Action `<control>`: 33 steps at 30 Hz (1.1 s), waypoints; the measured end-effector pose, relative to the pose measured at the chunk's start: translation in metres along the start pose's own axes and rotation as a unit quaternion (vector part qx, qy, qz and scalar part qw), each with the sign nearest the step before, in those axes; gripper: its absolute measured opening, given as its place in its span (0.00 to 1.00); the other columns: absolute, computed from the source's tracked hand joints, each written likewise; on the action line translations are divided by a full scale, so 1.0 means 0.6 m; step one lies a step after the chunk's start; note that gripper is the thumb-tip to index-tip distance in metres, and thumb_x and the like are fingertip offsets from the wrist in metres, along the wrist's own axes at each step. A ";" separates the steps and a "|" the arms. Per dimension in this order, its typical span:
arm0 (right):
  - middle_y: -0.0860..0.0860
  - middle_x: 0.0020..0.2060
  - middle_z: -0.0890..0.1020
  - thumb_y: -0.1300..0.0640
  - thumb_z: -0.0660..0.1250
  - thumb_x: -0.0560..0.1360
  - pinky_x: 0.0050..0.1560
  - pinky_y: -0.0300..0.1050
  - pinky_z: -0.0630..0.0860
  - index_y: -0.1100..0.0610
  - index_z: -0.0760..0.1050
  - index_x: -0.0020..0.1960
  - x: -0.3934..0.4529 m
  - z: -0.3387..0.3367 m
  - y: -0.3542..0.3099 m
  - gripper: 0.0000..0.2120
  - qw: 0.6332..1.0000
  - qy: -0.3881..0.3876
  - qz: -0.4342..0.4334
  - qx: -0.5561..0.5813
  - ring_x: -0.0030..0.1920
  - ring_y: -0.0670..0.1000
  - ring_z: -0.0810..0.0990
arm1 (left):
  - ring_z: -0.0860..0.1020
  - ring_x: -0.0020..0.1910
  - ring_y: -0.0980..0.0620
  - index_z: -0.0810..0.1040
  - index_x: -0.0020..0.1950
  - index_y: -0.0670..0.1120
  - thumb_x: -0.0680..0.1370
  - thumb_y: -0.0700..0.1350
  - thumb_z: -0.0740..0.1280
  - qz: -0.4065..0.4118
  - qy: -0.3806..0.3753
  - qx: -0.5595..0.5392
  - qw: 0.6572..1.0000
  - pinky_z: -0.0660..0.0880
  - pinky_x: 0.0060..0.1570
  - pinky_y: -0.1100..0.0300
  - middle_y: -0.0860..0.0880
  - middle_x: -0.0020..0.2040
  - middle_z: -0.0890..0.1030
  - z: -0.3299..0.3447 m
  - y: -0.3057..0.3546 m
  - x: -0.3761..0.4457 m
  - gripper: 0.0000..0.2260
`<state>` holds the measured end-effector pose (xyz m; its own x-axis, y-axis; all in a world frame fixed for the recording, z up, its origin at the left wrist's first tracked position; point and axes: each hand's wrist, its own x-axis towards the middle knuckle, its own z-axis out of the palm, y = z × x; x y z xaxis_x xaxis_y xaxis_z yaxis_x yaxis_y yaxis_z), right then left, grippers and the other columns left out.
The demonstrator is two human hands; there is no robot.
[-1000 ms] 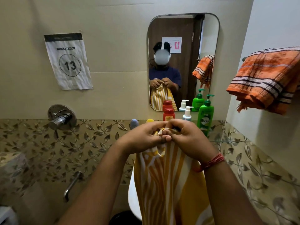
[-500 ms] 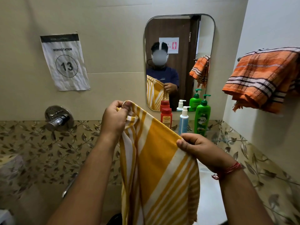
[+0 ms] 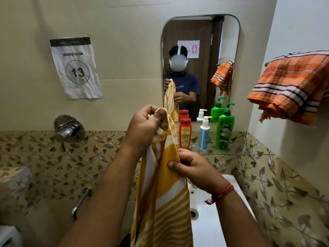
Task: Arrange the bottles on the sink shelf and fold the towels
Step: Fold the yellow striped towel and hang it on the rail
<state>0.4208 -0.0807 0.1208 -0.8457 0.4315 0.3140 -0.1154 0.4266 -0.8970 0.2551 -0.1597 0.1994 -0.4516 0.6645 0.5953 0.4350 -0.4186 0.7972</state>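
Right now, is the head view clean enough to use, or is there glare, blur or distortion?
Head view: wide-angle bending at the edges; soft glare on the tap; both hands, left and right, and the yellow towel reasonably sharp; lower left corner dim and soft.

Bare forearms, red thread band (image 3: 220, 193) on right wrist, navy short-sleeved shirt (image 3: 185, 82) and white headset (image 3: 178, 63) in mirror

A rounded wall mirror (image 3: 201, 68) hung at twelve o'clock, and in it showed a brown door carrying a red-and-white sign. At ten o'clock a creased paper notice (image 3: 75, 67) reading "WORKSTATION 13" was stuck to the beige wall, with a chrome mixer valve (image 3: 68, 128) below it at nine o'clock. A white washbasin (image 3: 210, 227) sat at five o'clock against leaf-patterned tiles (image 3: 284, 184).
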 end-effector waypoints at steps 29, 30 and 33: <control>0.47 0.45 0.82 0.52 0.70 0.77 0.50 0.51 0.78 0.57 0.80 0.52 -0.008 -0.033 -0.079 0.09 0.951 0.061 -0.110 -0.284 0.47 0.45 0.79 | 0.80 0.48 0.64 0.76 0.66 0.59 0.78 0.56 0.67 -0.034 -0.230 0.072 0.970 0.77 0.44 0.68 0.58 0.51 0.80 0.017 -0.013 -0.031 0.17; 0.48 0.47 0.82 0.54 0.71 0.76 0.51 0.51 0.78 0.58 0.80 0.55 -0.006 -0.034 -0.081 0.10 0.950 0.068 -0.125 -0.278 0.49 0.46 0.80 | 0.81 0.54 0.60 0.76 0.68 0.55 0.78 0.56 0.66 -0.050 -0.254 0.044 0.965 0.79 0.51 0.63 0.56 0.56 0.81 0.019 -0.016 -0.035 0.19; 0.48 0.43 0.81 0.54 0.72 0.75 0.46 0.50 0.79 0.57 0.77 0.47 -0.004 -0.039 -0.075 0.08 0.950 0.109 -0.131 -0.262 0.45 0.47 0.80 | 0.79 0.62 0.55 0.77 0.66 0.49 0.77 0.58 0.64 -0.062 -0.325 0.030 0.943 0.76 0.60 0.58 0.54 0.59 0.82 0.020 -0.024 -0.045 0.21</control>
<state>0.4405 -0.0824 0.1677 -0.6892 0.3857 0.6133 0.0167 0.8547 -0.5188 0.2701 -0.1640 0.1705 0.0632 0.9533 0.2955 0.4631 -0.2903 0.8374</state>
